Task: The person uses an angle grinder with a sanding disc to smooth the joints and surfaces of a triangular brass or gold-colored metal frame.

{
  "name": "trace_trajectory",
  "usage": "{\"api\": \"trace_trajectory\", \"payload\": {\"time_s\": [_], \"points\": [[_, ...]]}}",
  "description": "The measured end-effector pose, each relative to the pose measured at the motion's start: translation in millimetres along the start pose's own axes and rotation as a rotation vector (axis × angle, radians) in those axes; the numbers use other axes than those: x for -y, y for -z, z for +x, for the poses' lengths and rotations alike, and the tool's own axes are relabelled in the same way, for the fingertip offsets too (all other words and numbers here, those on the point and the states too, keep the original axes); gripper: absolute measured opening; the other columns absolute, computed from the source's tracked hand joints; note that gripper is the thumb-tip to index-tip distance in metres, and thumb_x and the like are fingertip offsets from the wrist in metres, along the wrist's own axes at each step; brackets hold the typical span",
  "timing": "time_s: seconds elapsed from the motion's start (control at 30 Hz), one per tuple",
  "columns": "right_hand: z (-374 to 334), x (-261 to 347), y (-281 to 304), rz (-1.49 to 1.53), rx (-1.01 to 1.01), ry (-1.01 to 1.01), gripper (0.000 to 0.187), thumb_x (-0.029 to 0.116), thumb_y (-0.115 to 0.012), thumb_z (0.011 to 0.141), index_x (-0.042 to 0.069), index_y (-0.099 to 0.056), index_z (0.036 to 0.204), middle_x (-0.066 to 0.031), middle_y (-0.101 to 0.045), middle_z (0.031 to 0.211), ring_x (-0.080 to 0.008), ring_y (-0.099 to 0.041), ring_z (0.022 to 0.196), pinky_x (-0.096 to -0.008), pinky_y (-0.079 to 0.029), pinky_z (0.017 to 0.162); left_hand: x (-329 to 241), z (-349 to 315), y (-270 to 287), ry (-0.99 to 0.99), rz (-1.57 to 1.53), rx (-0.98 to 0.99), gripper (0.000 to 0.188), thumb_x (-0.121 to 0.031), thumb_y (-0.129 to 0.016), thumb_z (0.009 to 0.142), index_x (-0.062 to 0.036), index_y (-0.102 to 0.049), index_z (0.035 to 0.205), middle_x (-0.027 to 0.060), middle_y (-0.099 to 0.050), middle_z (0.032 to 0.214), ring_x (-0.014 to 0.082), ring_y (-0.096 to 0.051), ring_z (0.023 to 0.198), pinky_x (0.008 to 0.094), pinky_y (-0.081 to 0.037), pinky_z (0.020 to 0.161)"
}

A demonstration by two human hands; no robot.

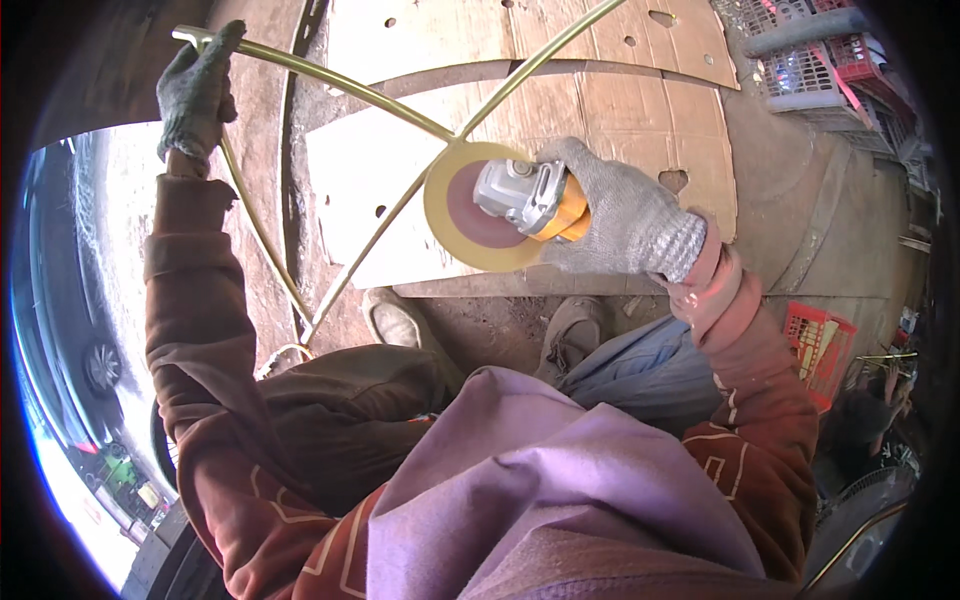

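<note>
My left hand (196, 98), in a grey knit glove, is closed around one end of a gold-coloured metal tube frame (345, 90). The frame's thin bars cross in an X shape, and one bar slants down toward my left knee. My right hand (625, 212), gloved too, grips the yellow body of an angle grinder (522, 195) with a grey metal head. A large round disc (445, 225), yellow at the rim and reddish brown in the middle, sits on the grinder. Its upper edge lies at the crossing of the bars; whether they touch I cannot tell.
Flattened cardboard sheets (640, 120) with holes cover the floor ahead. Plastic crates (810, 75) stand at the far right, and a red crate (818, 350) is by my right elbow. My shoes (575, 335) rest at the cardboard's near edge. A vehicle (60, 330) is at the left.
</note>
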State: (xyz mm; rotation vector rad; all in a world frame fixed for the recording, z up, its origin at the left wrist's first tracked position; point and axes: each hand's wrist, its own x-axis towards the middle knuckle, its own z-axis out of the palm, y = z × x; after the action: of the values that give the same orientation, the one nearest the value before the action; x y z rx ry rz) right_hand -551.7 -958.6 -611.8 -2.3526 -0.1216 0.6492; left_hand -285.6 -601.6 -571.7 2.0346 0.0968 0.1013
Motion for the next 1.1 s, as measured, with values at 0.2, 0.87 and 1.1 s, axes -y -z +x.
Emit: {"api": "trace_trajectory", "payload": {"time_s": [0.2, 0.87, 1.1], "points": [[-4.1, 9.8, -6.6, -0.062, 0.003, 0.022, 0.074, 0.034, -0.086, 0.076, 0.012, -0.046, 0.134, -0.021, -0.072, 0.102, -0.0444, -0.071, 0.094, -0.0496, -0.057, 0.081, -3.3, 3.7, 0.3, 0.031, 0.031, 0.009, 0.036, -0.037, -0.088, 0.083, -0.0141, -0.062, 0.078, -0.0063, -0.044, 0.055, 0.006, -0.034, 0.037, 0.0257, -0.027, 0.035], [6.1, 10.9, -2.3, -0.107, -0.057, 0.019, 0.076, 0.037, -0.081, 0.08, 0.008, -0.041, 0.137, -0.023, -0.071, 0.098, -0.0434, -0.072, 0.091, -0.0524, -0.057, 0.079, -12.4, -4.9, 3.0, 0.027, 0.069, 0.019, 0.041, -0.041, -0.09, 0.079, -0.0119, -0.06, 0.077, -0.0036, -0.047, 0.058, 0.0082, -0.042, 0.039, 0.0272, -0.036, 0.035], [-1.2, 13.1, 0.4, -0.08, -0.017, 0.021, 0.078, 0.036, -0.084, 0.077, 0.009, -0.041, 0.136, -0.0238, -0.071, 0.098, -0.0445, -0.072, 0.091, -0.0522, -0.057, 0.079, -8.3, 0.3, -2.0, -0.014, 0.036, 0.024, 0.041, -0.04, -0.09, 0.08, -0.0119, -0.06, 0.076, -0.0033, -0.048, 0.058, 0.0084, -0.043, 0.039, 0.0269, -0.036, 0.035]]}}
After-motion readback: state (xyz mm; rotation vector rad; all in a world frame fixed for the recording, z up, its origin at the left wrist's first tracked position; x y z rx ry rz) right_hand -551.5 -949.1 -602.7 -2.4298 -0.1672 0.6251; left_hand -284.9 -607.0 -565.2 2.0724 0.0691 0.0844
